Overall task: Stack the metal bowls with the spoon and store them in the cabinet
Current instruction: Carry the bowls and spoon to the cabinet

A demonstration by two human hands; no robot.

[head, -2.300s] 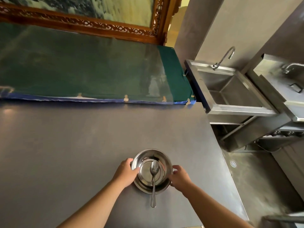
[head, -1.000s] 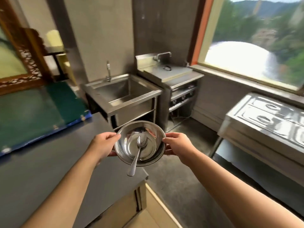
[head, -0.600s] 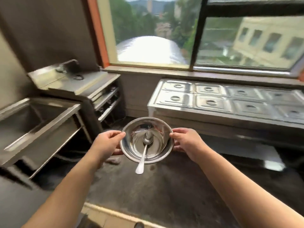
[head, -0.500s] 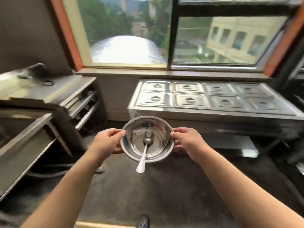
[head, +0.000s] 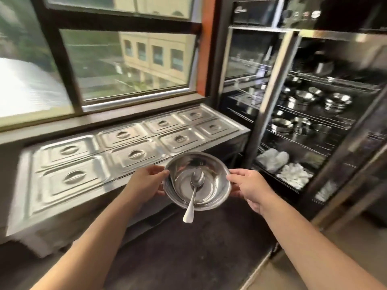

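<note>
I hold the stacked metal bowls [head: 213, 183] in mid-air at chest height, a smaller bowl nested inside a larger one. A metal spoon [head: 193, 192] lies in the inner bowl, its handle sticking out over the near rim. My left hand [head: 144, 182] grips the left rim and my right hand [head: 250, 188] grips the right rim. The cabinet [head: 270, 97], a tall steel-framed unit with wire shelves, stands at the right, and its shelves carry other metal bowls [head: 337, 102] and pots.
A steel counter with several lidded food pans [head: 123, 151] runs under the window at the left. White cloths [head: 280, 166] lie on a low cabinet shelf. An open cabinet door frame [head: 356, 143] slants at the far right. Dark floor lies below.
The view has swung right from the dark table past the sinks and window to the cabinet. Both hands lifted the bowls with the spoon off the table and carried them along.
</note>
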